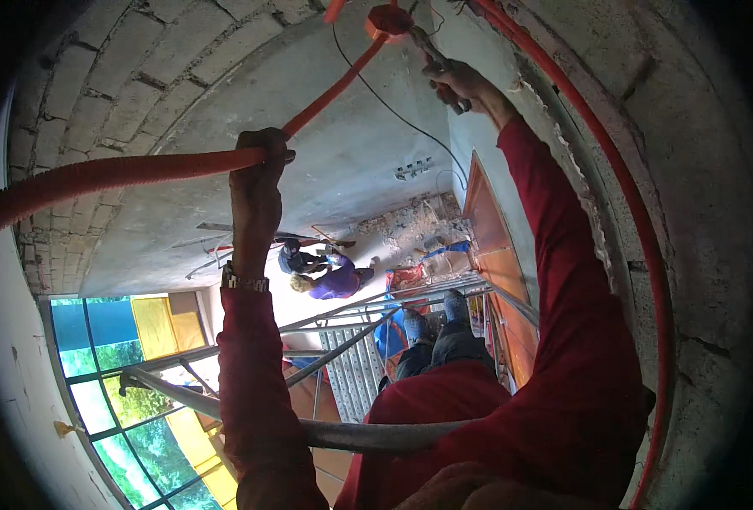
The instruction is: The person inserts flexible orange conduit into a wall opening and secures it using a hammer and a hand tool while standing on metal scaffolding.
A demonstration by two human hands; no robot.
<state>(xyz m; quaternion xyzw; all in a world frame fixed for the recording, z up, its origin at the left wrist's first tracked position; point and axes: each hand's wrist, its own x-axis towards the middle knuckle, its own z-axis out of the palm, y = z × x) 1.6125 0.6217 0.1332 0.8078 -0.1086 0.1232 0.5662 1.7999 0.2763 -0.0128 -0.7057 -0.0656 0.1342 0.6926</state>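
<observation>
My left hand [260,161] is closed around a red corrugated conduit [155,174], which runs in from the left and thins towards the top. The conduit's far end meets a red octagonal junction box [389,22] on the ceiling. My right hand [466,85] is raised beside that box and closed on a slim grey hand tool [430,47] that looks like pliers. The tool's tip is at the right edge of the box; whether it touches, I cannot tell. A thin dark cable [393,110] hangs in a curve below the box.
I stand on a metal scaffold; its rail [376,435] crosses in front of my body and a perforated platform [355,374] lies lower down. Another red conduit [623,178] runs along the right. Below, a person in purple [340,279] bends beside another person [295,257]. Windows [130,382] are at lower left.
</observation>
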